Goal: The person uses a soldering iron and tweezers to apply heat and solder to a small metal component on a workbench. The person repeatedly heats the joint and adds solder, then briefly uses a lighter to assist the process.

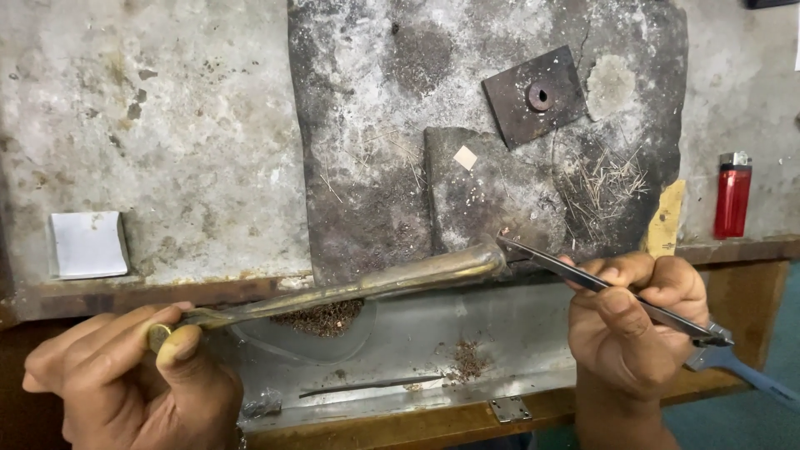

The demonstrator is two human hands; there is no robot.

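Left hand (137, 375): pinched shut on the brass blowpipe (350, 287), its tip level with the desk (167, 125) edge.
Right hand (637, 312): clamped on tweezers (600, 283) — points meet that tip.
Risk: a shaky pinch could drop whatever the points hold — into the metal tray (500, 333).
Beyond: red lighter (732, 196).

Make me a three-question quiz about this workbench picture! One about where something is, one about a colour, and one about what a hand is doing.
1. Where does the lighter stand?
A. far right of the bench
B. far left
C. in the tray

2. What colour is the lighter?
A. blue
B. red
C. green

3. What is the right hand doing?
A. lying flat and open
B. pinching tweezers
C. holding the lighter

Answers:
1 A, it stands upright by the right edge.
2 B, its body is red with a silver top.
3 B, the fingers close on the tweezers, whose tips meet the end of the long brass tool that the left hand holds.
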